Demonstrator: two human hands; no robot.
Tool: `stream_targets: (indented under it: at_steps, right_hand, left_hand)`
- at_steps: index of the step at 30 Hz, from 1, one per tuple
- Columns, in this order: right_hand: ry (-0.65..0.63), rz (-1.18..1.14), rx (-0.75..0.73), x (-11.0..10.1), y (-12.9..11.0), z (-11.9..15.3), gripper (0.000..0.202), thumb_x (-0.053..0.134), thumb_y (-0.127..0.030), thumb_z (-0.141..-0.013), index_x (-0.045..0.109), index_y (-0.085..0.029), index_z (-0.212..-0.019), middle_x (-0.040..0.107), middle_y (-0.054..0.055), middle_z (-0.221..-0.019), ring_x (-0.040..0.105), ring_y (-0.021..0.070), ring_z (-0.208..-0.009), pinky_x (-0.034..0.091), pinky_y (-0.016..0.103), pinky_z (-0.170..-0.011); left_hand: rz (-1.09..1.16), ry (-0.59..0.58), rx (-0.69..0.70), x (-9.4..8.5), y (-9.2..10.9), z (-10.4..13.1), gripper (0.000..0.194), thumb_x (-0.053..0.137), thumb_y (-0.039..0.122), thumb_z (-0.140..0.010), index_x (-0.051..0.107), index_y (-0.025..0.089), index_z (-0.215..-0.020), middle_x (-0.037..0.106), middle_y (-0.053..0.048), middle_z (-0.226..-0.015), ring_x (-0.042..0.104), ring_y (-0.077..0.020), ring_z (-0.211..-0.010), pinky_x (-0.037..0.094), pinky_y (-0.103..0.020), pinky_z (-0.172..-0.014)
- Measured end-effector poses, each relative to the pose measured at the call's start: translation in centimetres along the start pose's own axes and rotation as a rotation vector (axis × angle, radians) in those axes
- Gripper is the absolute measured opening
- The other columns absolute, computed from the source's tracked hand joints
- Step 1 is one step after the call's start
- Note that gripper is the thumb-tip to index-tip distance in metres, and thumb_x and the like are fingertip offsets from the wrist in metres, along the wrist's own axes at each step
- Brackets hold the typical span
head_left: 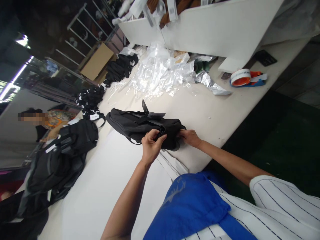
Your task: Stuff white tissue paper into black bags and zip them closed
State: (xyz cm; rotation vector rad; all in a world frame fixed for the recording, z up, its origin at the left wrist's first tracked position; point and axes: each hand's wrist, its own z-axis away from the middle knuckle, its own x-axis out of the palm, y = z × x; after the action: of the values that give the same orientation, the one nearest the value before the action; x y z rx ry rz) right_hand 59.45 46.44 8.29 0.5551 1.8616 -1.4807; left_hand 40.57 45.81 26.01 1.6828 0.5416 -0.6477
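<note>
A black backpack (147, 125) lies on its side on the pale table in front of me, with a black hang tag (145, 107) standing up from its top. My left hand (152, 142) pinches a black strap piece with a small buckle (162, 130) near the bag's right end. At that end, my right hand (189, 137) has its fingers closed on the edge of the bag; the fingertips are partly hidden by the fabric. Thin strap loops hang from the bag's near side.
Crumpled clear plastic bags (160, 66) lie beyond the backpack, beside an orange and blue tape dispenser (247, 78). Several black bags (60, 156) are piled at the left, near another person (58, 121). A white divider (212, 30) stands at the back.
</note>
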Motion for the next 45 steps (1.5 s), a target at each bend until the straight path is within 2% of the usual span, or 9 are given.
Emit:
stream_targets:
  at_steps: [8,12,16,21,24,31,37,41,45]
  right_hand:
    - [0.122,0.048,-0.117,0.8,-2.5,0.2,0.03,0.044,-0.029,-0.099,0.073,-0.019,-0.101,0.072,0.005,-0.089,0.064,0.0171,-0.076,0.038,0.026,-0.066]
    - [0.039,0.133,-0.143,0.8,-3.9,0.7,0.031,0.042,-0.027,-0.1,0.072,-0.018,-0.1,0.072,0.006,-0.087,0.063,0.0184,-0.074,0.034,0.029,-0.061]
    - [-0.057,0.098,-0.152,-0.1,-3.7,1.8,0.029,0.044,-0.026,-0.1,0.071,-0.017,-0.099,0.072,0.005,-0.089,0.065,0.0188,-0.076,0.035,0.029,-0.06]
    - [-0.044,0.059,-0.156,-1.1,-1.6,1.4,0.027,0.045,-0.024,-0.099,0.071,-0.017,-0.099,0.072,0.006,-0.092,0.065,0.0191,-0.082,0.039,0.028,-0.065]
    - [-0.012,0.102,-0.173,-1.4,-1.4,0.5,0.03,0.043,-0.025,-0.1,0.072,-0.017,-0.099,0.072,0.006,-0.091,0.064,0.0181,-0.077,0.037,0.028,-0.064]
    - [-0.107,0.263,-0.192,-1.0,-3.8,-0.6,0.029,0.048,-0.012,-0.09,0.073,-0.019,-0.103,0.072,0.008,-0.087,0.063,0.0211,-0.076,0.034,0.031,-0.058]
    - [-0.254,0.273,-0.352,0.6,-6.0,3.1,0.026,0.047,-0.005,-0.085,0.069,-0.016,-0.097,0.07,0.007,-0.088,0.063,0.0209,-0.077,0.037,0.03,-0.061]
    - [-0.147,0.271,-0.191,1.2,-7.3,5.3,0.022,0.045,-0.007,-0.091,0.066,-0.014,-0.089,0.069,0.007,-0.083,0.061,0.0192,-0.069,0.033,0.03,-0.059]
    - [0.014,0.237,0.023,0.9,-7.5,5.2,0.025,0.044,-0.018,-0.098,0.065,-0.015,-0.084,0.069,0.008,-0.076,0.061,0.0192,-0.065,0.027,0.031,-0.056]
  left_hand:
    - [0.198,-0.018,-0.049,-0.9,0.6,-1.5,0.028,0.075,0.037,-0.073,0.057,0.017,-0.07,0.046,0.005,-0.062,0.04,-0.0085,-0.058,0.033,-0.021,-0.053]
    - [0.154,-0.049,-0.034,-0.4,0.6,-1.7,0.024,0.074,0.033,-0.073,0.058,0.017,-0.069,0.047,0.004,-0.062,0.04,-0.0088,-0.059,0.033,-0.021,-0.054]
    - [0.212,-0.016,-0.042,-0.2,0.6,-2.3,0.022,0.074,0.031,-0.073,0.057,0.017,-0.069,0.045,0.005,-0.062,0.038,-0.0082,-0.057,0.031,-0.021,-0.051]
    - [0.266,0.085,-0.076,-0.2,0.9,-2.9,0.026,0.076,0.033,-0.07,0.056,0.017,-0.069,0.041,0.006,-0.059,0.034,-0.0069,-0.054,0.027,-0.021,-0.048]
    - [0.282,0.099,-0.086,0.1,0.8,-2.8,0.027,0.076,0.034,-0.071,0.055,0.017,-0.069,0.037,0.007,-0.057,0.031,-0.0063,-0.052,0.023,-0.021,-0.047]
    - [0.287,0.037,-0.079,1.5,0.7,-2.0,0.025,0.074,0.033,-0.074,0.055,0.016,-0.07,0.039,0.006,-0.059,0.033,-0.0066,-0.054,0.025,-0.02,-0.048]
    - [0.205,0.076,-0.052,2.3,0.6,-2.5,0.022,0.073,0.031,-0.074,0.056,0.017,-0.07,0.039,0.006,-0.059,0.034,-0.0077,-0.056,0.027,-0.021,-0.051]
    - [0.172,0.128,-0.045,2.4,0.9,-3.4,0.021,0.072,0.03,-0.074,0.056,0.017,-0.068,0.04,0.006,-0.059,0.035,-0.0081,-0.056,0.028,-0.021,-0.052]
    - [0.119,0.224,-0.041,2.7,1.4,-4.5,0.024,0.071,0.031,-0.074,0.054,0.018,-0.066,0.038,0.007,-0.057,0.034,-0.0082,-0.055,0.028,-0.022,-0.054]
